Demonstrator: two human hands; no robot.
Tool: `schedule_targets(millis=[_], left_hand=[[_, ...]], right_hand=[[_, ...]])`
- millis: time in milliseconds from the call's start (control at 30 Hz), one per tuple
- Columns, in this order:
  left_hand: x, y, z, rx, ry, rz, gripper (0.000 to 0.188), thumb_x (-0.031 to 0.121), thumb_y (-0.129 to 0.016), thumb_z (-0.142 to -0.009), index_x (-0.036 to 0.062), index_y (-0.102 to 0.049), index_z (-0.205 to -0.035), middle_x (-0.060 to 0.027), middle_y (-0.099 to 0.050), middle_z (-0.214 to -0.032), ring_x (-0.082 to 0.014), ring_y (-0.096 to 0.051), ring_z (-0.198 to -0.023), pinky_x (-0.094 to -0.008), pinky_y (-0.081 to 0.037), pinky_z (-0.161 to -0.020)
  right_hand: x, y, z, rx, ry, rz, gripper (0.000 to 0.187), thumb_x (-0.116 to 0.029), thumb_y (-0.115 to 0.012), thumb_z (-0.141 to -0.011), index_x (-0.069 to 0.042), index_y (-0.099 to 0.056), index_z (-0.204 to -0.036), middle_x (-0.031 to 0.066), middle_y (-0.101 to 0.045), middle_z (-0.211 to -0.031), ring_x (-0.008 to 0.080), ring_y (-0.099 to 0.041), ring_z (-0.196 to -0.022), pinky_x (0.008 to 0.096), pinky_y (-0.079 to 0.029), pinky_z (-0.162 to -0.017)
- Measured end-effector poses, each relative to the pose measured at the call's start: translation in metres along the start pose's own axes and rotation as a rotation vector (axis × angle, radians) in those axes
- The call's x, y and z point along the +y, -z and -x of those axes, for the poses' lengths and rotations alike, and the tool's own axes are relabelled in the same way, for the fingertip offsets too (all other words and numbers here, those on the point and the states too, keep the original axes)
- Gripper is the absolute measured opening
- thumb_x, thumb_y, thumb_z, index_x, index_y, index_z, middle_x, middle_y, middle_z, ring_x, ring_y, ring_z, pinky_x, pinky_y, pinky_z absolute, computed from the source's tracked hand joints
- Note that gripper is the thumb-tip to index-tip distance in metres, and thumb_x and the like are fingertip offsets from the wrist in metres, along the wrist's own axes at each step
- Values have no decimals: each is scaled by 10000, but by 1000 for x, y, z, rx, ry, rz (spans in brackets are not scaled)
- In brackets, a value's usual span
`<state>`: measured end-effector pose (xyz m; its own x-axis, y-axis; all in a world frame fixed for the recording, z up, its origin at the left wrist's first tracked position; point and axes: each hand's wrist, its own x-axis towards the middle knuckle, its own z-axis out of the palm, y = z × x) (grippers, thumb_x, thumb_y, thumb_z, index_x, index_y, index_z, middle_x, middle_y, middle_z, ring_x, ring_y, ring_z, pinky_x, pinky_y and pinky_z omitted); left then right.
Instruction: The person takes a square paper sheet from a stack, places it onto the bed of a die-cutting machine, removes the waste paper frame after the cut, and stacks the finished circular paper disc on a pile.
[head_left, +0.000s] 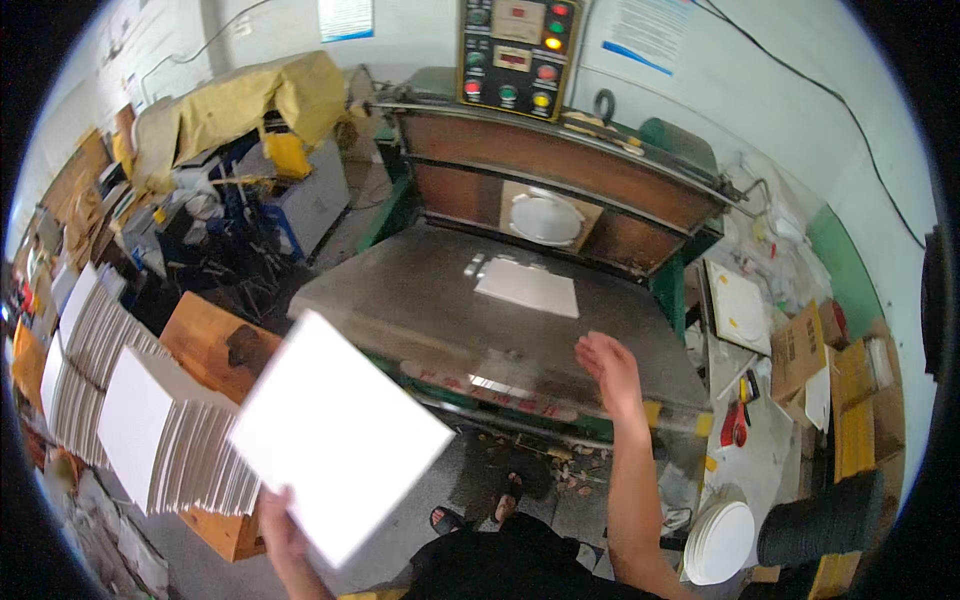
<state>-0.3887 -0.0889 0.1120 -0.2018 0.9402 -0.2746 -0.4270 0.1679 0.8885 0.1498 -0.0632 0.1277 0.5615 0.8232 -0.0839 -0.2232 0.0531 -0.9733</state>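
My left hand (281, 522) grips a white square board (340, 435) by its lower left edge, tilted in front of my body. Over the front part of the machine's grey bed (390, 285), my right hand (608, 368) is raised with its fingers stretched out and nothing in them. Beyond that hand, a white sheet (530, 290) lies on the bed, with small pale pieces along its far edge. A round white form on a square backing (546, 218) shows at the machine's upright rear face.
Stacked white boards (190, 455) stand on a wooden surface (215, 335) at left. A control panel (490, 85) rises above the machine. On the right bench are red-handled scissors (735, 425), white discs (720, 542) and a black ribbed stack (820, 525). Cardboard boxes (800, 355) stand behind.
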Motion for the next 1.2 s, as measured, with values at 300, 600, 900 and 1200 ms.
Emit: schedule_targets(millis=[300, 600, 900, 1200], left_hand=[[-109, -125, 39, -259, 527, -96, 418, 72, -572, -895, -8, -462, -1290, -121, -621, -1136, -244, -651, -959, -379, -556, -798], [-177, -195, 19, -428, 714, 8, 458, 126, -506, -928, -26, -406, -1349, -176, -584, -1209, -306, -644, -979, -462, -542, -853], [-298, -385, -85, -423, 595, 93, 353, 22, -410, -954, -129, -328, -1262, -245, -489, -1221, -378, -563, -1102, -511, -495, -978], [-326, -386, -100, -460, 245, -490, 437, 111, -577, -871, -51, -453, -1258, -205, -556, -1195, -344, -583, -1078, -426, -510, -922]], right_hand=[[170, 79, -186, 298, -594, 12, 397, -190, -708, -807, -45, -540, -1135, 172, -633, -980, 299, -652, -855, 468, -553, -731], [157, 94, -240, 24, -691, -186, 302, -149, -654, -834, -55, -593, -1115, 107, -654, -1040, 273, -658, -889, 423, -570, -690], [14, 206, -112, 101, -198, -381, 489, -136, -612, -876, 32, -459, -1309, 166, -566, -1247, 298, -569, -1128, 425, -467, -968], [40, 283, 100, 573, -338, -237, 477, -90, -596, -798, 23, -502, -1252, 153, -607, -1138, 268, -603, -984, 385, -486, -872]])
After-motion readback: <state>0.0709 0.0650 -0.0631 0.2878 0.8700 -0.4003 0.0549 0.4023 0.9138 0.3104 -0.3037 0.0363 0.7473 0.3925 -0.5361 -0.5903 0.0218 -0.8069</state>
